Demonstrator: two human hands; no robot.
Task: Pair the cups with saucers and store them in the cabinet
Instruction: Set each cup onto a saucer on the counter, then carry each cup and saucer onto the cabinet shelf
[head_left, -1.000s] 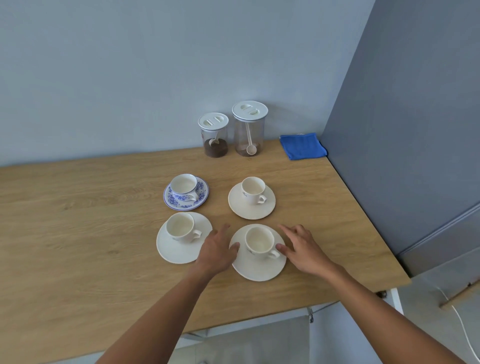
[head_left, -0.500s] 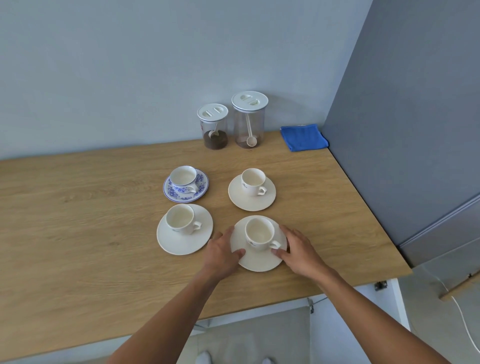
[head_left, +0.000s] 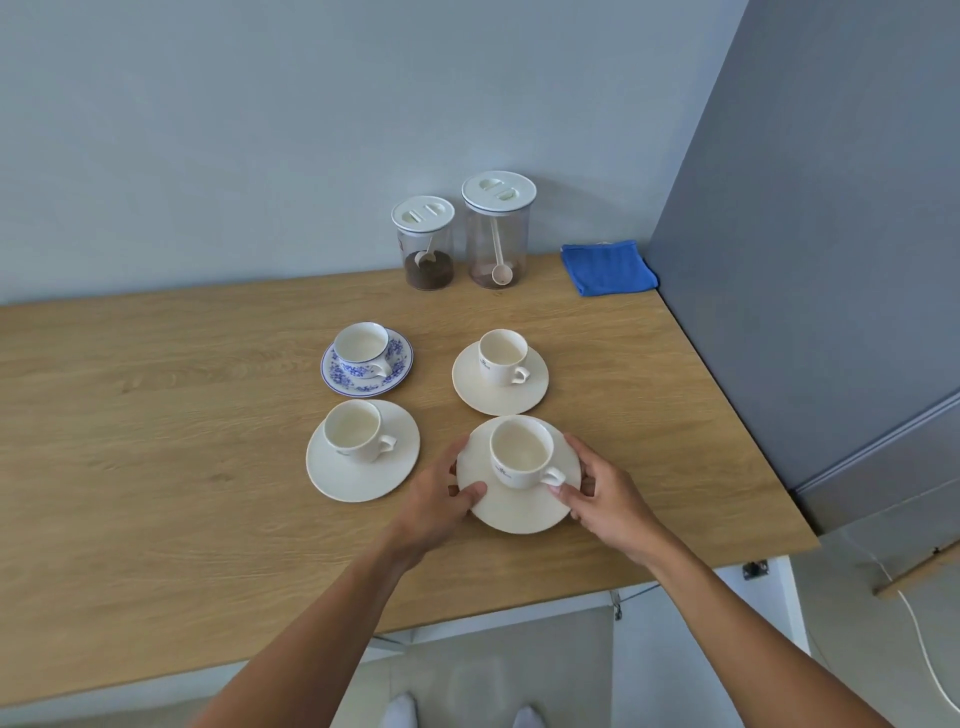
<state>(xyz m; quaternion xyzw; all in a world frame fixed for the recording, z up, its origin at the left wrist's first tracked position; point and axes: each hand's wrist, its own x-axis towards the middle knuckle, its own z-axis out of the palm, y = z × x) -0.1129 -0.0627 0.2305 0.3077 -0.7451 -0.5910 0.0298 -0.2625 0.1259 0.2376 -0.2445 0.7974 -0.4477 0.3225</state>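
Observation:
Several cups sit on saucers on the wooden counter (head_left: 156, 441). The nearest cream cup (head_left: 522, 460) stands on a cream saucer (head_left: 519, 512). My left hand (head_left: 441, 499) grips that saucer's left rim, thumb on top. My right hand (head_left: 602, 493) grips its right rim, thumb beside the cup handle. The saucer looks slightly raised off the wood. Another cream cup (head_left: 358, 436) rests on its saucer (head_left: 353, 483) to the left. Behind are a blue-flowered cup (head_left: 362, 348) on a matching saucer (head_left: 395, 371) and a small cream cup (head_left: 501, 356) on a saucer (head_left: 530, 395).
Two clear lidded jars (head_left: 426, 241) (head_left: 498, 228) with scoops stand at the back wall. A folded blue cloth (head_left: 608, 267) lies in the back right corner. A tall grey cabinet side (head_left: 831, 260) borders the counter on the right. The counter's front edge (head_left: 467, 618) is near my forearms.
Both hands have closed in from beside the nearest saucer onto its rim, and the saucer with its cup has come up slightly. The view has tilted a little.

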